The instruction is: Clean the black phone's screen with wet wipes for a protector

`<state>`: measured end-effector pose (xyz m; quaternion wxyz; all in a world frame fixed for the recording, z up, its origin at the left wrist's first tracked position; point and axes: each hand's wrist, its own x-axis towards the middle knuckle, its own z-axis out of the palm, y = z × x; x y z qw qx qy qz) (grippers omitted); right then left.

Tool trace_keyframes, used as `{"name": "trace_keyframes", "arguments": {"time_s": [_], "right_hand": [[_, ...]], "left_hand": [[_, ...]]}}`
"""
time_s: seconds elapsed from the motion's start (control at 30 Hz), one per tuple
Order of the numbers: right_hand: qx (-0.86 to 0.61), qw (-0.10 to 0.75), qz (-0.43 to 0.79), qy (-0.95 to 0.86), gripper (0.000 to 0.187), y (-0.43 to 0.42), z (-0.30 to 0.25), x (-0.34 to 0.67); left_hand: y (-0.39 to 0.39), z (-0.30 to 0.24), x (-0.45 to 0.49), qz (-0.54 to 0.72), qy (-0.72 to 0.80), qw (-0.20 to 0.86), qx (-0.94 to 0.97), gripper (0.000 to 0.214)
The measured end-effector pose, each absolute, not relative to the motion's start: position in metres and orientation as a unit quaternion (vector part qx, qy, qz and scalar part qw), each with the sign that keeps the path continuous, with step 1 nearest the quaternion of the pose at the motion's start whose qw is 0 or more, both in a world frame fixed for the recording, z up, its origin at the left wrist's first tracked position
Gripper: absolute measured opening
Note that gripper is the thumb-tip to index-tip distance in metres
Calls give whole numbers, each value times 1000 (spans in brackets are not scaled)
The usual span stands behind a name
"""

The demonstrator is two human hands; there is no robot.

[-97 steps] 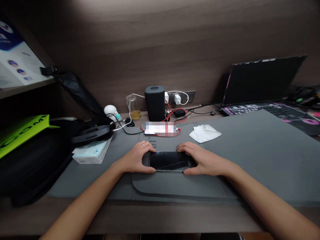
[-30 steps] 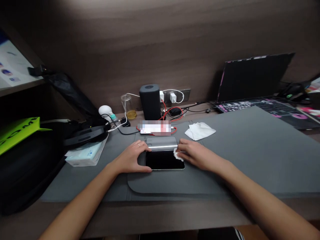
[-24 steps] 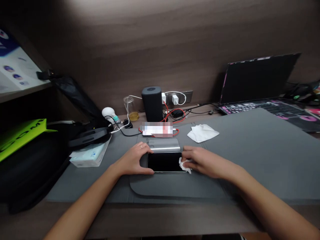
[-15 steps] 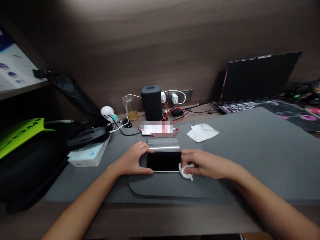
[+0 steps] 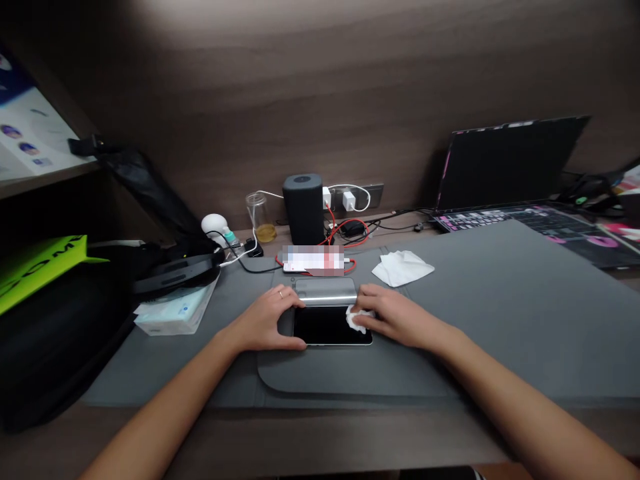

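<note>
A black phone (image 5: 327,325) lies screen-up on a grey mat (image 5: 350,373) at the desk's near middle. My left hand (image 5: 267,320) grips the phone's left end, thumb on the near edge, fingers curled over the far edge. My right hand (image 5: 387,312) is closed on a small white wipe (image 5: 356,320) and presses it onto the screen's upper right corner. A silver flat device (image 5: 325,291) lies just behind the phone.
A crumpled white tissue (image 5: 401,267) lies behind my right hand. Further back stand a dark speaker (image 5: 303,208), a glass cup (image 5: 258,215), wall plugs with red cable (image 5: 345,230). An open laptop (image 5: 520,180) sits right. A tissue pack (image 5: 175,312) and black bag (image 5: 55,333) lie left.
At first both hands held the phone's ends. My right hand now holds a wipe, which went down to the phone's lower right corner and back up to the upper right. My left hand stayed.
</note>
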<state>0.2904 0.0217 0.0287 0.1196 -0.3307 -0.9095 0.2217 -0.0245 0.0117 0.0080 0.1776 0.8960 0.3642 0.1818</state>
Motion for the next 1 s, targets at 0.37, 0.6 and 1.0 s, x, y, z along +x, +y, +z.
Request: {"name": "trace_keyframes", "arguments": {"time_s": [0.37,0.6,1.0], "right_hand": [[-289,123,165,-935,20,14,27,285],[-283,132,150,-938,18,15,26,285],[-261,118,154,-946,15,8,25,278]], "left_hand": [[12,6,-22,175,369,178,895,60],[12,5,-21,172,371,173,896,59],[13,2,-22,174,366,174,897,59]]}}
